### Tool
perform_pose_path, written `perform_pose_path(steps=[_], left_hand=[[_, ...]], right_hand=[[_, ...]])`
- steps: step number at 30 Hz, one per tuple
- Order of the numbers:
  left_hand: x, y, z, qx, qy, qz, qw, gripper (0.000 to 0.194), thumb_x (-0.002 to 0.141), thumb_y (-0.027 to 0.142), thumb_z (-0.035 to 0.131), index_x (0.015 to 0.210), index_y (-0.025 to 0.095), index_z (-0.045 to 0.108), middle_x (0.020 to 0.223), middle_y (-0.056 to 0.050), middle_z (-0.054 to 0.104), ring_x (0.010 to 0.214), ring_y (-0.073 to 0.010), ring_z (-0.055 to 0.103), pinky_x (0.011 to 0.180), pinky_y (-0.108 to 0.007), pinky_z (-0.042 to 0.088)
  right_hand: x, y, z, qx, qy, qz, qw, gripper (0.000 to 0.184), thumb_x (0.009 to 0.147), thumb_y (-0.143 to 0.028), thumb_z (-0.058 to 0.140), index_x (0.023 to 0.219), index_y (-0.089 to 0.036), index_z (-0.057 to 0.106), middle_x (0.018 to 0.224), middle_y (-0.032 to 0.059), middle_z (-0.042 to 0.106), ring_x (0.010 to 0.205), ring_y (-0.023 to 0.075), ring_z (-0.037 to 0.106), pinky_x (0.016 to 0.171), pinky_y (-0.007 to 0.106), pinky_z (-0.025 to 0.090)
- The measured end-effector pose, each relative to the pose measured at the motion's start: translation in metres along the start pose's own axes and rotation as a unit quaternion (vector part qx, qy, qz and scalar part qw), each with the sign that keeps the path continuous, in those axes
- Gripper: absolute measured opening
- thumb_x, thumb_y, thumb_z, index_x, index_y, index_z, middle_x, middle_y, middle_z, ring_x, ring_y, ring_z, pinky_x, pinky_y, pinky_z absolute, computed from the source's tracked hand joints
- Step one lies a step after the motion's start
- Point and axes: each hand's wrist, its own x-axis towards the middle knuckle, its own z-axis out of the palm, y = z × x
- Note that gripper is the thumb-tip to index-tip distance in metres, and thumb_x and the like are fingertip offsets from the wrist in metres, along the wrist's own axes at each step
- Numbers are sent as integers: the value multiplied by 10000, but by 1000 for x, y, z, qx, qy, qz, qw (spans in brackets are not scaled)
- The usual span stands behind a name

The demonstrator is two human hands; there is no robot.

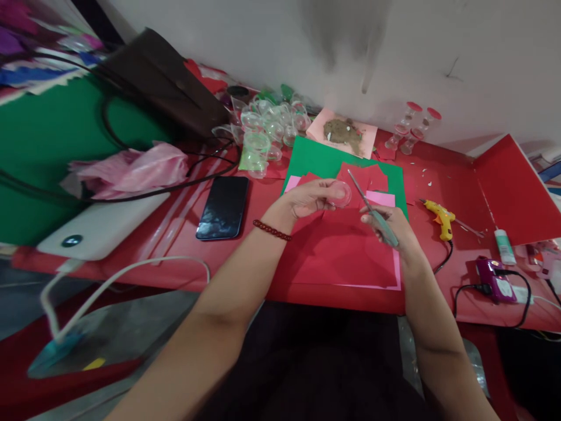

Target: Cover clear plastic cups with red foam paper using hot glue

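My left hand (313, 197) is closed around a small clear plastic cup (340, 193) held just above the red paper (346, 248). A red bead bracelet (270, 230) circles that wrist. My right hand (385, 227) grips a pair of scissors (370, 207) with the blades pointing up and left, tip close to the cup. Both hands hover over stacked red, pink and green sheets (307, 159) on the red table.
A black phone (223, 207) lies left of the hands, a white power bank (99, 225) further left. Several clear cups (263, 131) crowd the back. A yellow glue gun (440, 217), a glue bottle (504, 245) and a purple device (493, 279) sit at right. A brown bag (162, 82) stands behind.
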Motion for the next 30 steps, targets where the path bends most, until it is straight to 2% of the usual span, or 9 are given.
perform_pose_path(steps=[5,10,13,16,21,24,26,28,30], left_hand=[[0,0,3,-45,22,21,999,411,652,204,990,1003,207,777,963,-9,777,835,-127,716,772,-256,590],[8,-7,2,-50,98,70,991,454,628,114,957,1017,216,745,949,27,766,850,-110,714,847,-258,603],[14,-13,-1,-20,144,111,983,479,647,154,949,1066,239,733,979,44,763,888,-97,705,869,-240,579],[15,-17,-1,35,179,169,969,505,684,198,937,1139,272,730,1156,16,779,1088,-144,712,984,-285,568],[10,-18,12,209,200,255,923,471,734,177,910,1175,287,786,1466,-63,679,1361,-260,640,1098,-389,560],[6,-21,22,286,178,286,897,354,824,199,866,1161,297,817,1529,-88,633,1441,-291,585,1137,-440,553],[4,-25,27,342,153,297,878,264,891,185,793,1122,306,835,1548,-81,630,1480,-293,549,1214,-486,503],[2,-29,32,390,122,302,861,278,912,126,717,1079,309,845,1549,-66,641,1494,-291,536,1269,-523,448],[1,-34,37,410,94,302,855,346,895,74,669,1087,302,845,1556,-64,646,1499,-293,536,1288,-537,426]], right_hand=[[8,8,-9,-19,129,-59,990,599,648,-746,855,935,-230,755,563,-63,529,478,117,471,466,264,386],[16,19,-31,-278,232,-41,931,498,821,-577,805,1181,-234,776,800,39,748,740,247,679,681,343,485],[17,22,-36,-402,261,6,878,457,903,-386,723,1328,-219,739,999,132,815,911,328,743,782,400,519],[16,23,-37,-478,268,34,836,422,931,-292,657,1329,-186,746,1067,192,814,969,357,757,815,430,541],[13,24,-39,-523,253,45,813,352,960,-174,599,1252,-112,785,1172,263,776,1104,402,735,900,497,554],[12,23,-35,-475,272,-32,836,291,977,-232,624,1175,-134,813,1232,253,752,1229,431,675,1011,570,529],[12,22,-25,-352,256,-102,895,259,987,-348,665,1118,-184,815,1200,191,768,1200,377,685,1047,550,538],[13,20,-10,-156,183,-134,961,334,993,-522,676,1073,-220,794,1101,123,781,1083,297,722,985,477,593],[13,20,7,40,72,-124,989,467,928,-693,707,1033,-242,764,1030,79,767,991,253,737,874,421,639]])
